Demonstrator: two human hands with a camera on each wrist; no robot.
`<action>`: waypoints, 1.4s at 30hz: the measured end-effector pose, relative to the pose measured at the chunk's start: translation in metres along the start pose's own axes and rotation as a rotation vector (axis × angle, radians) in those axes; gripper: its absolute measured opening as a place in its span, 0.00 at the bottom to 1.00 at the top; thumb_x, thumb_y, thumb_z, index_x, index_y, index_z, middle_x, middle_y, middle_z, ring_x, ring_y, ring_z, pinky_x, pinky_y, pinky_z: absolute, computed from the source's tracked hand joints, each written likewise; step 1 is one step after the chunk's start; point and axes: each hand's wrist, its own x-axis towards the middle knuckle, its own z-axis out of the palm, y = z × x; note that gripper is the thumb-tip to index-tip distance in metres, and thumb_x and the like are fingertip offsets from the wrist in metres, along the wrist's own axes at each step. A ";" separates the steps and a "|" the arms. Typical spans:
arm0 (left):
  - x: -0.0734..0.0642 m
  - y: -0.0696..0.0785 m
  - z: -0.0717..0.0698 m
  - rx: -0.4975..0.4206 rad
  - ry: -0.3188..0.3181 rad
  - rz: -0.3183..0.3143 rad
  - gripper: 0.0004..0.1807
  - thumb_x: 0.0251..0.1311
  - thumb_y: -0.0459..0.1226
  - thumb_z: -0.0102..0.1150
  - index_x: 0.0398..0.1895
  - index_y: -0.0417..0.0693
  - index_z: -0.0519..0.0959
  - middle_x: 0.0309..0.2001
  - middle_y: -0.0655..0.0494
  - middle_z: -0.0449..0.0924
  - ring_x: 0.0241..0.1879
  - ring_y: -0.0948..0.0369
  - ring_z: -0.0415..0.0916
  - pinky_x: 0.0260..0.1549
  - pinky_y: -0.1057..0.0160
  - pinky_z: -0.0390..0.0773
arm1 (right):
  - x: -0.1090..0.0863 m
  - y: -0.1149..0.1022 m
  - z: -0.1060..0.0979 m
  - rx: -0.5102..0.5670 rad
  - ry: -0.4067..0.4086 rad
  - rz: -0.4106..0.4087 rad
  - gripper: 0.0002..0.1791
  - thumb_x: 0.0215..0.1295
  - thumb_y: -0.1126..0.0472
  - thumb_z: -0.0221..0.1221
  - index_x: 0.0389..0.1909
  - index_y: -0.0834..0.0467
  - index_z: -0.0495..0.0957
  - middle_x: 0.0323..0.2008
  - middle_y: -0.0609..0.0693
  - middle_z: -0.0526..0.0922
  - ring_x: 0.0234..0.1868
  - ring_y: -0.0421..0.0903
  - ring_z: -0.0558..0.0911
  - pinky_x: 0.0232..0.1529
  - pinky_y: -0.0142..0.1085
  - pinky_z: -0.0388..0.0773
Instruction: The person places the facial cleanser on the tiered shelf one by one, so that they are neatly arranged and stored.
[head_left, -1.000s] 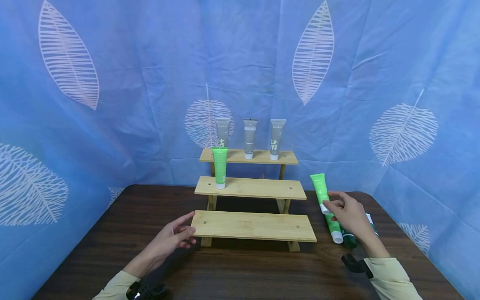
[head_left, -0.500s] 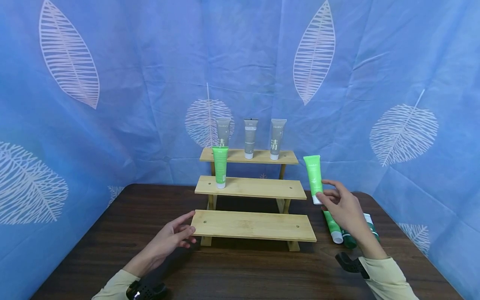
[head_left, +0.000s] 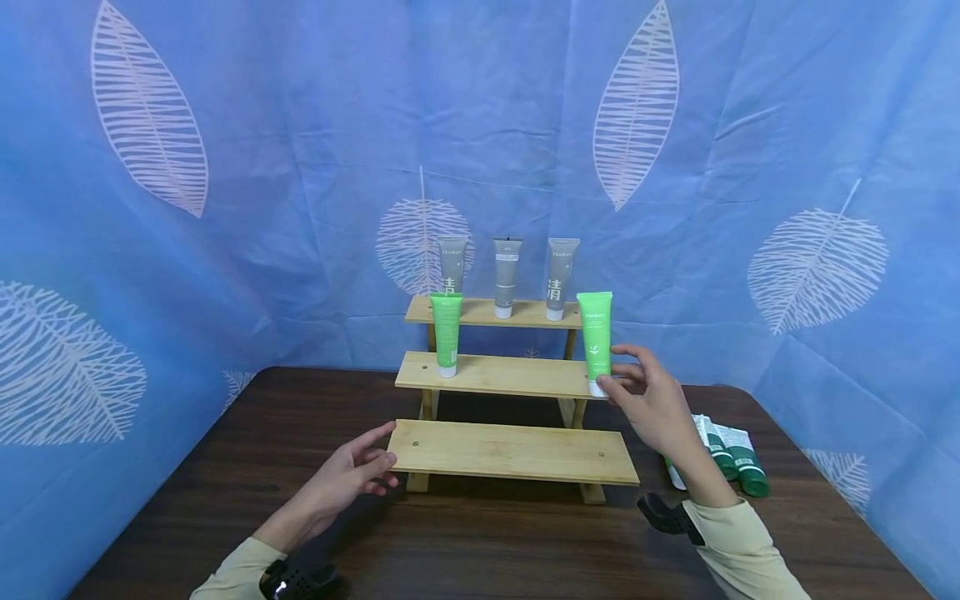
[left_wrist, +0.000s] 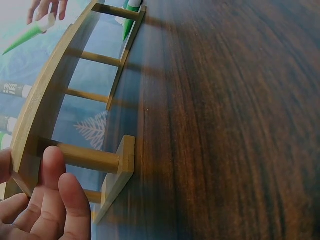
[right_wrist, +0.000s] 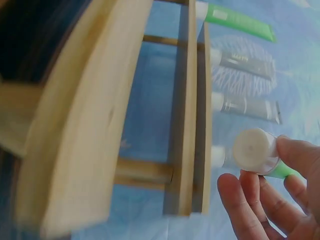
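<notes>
**Held green tube has come to the middle shelf**

In the head view, the right hand has moved away from the lying tubes and brought this tube before the right end of the middle shelf. It is upright, with the white cap down, and the fingers pinch it low. Whether the cap touches the wood, I cannot tell. So, in my judgement, the carrying is far along, but the tube is not released. The left hand has stayed at the left end of the lower shelf. Another green tube stands on the middle shelf's left part.

In the left wrist view, the left fingers are bent about the lower shelf's end, some of them beneath it.

In the right wrist view, the cap faces me, between thumb and fingers; the grey tubes stand beyond.
</notes>
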 end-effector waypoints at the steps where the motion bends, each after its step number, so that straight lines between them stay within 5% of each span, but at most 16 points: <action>1: 0.000 0.000 0.000 -0.001 0.001 0.000 0.39 0.74 0.42 0.57 0.81 0.43 0.52 0.50 0.46 0.83 0.41 0.56 0.81 0.42 0.58 0.81 | 0.001 -0.003 0.002 0.012 -0.007 -0.001 0.31 0.73 0.56 0.63 0.71 0.58 0.65 0.54 0.62 0.85 0.46 0.56 0.88 0.41 0.40 0.86; 8: 0.001 0.000 0.002 0.011 0.011 -0.005 0.39 0.75 0.42 0.57 0.81 0.43 0.52 0.48 0.48 0.83 0.41 0.56 0.81 0.42 0.58 0.80 | 0.009 -0.021 0.020 0.100 -0.043 0.002 0.32 0.72 0.53 0.63 0.72 0.56 0.64 0.56 0.59 0.85 0.53 0.57 0.85 0.47 0.52 0.83; 22: 0.000 0.001 0.003 0.009 0.039 -0.020 0.36 0.75 0.40 0.55 0.81 0.44 0.54 0.51 0.45 0.79 0.41 0.55 0.81 0.42 0.57 0.81 | 0.024 -0.052 0.063 0.212 -0.087 0.030 0.28 0.69 0.60 0.66 0.66 0.56 0.68 0.54 0.58 0.85 0.53 0.56 0.85 0.49 0.48 0.84; 42: 0.001 0.000 0.004 0.012 0.039 -0.026 0.36 0.75 0.40 0.56 0.81 0.45 0.54 0.52 0.44 0.77 0.42 0.55 0.81 0.42 0.57 0.80 | 0.036 -0.051 0.095 0.217 -0.109 0.057 0.29 0.68 0.63 0.67 0.66 0.59 0.67 0.55 0.59 0.84 0.53 0.55 0.85 0.51 0.46 0.84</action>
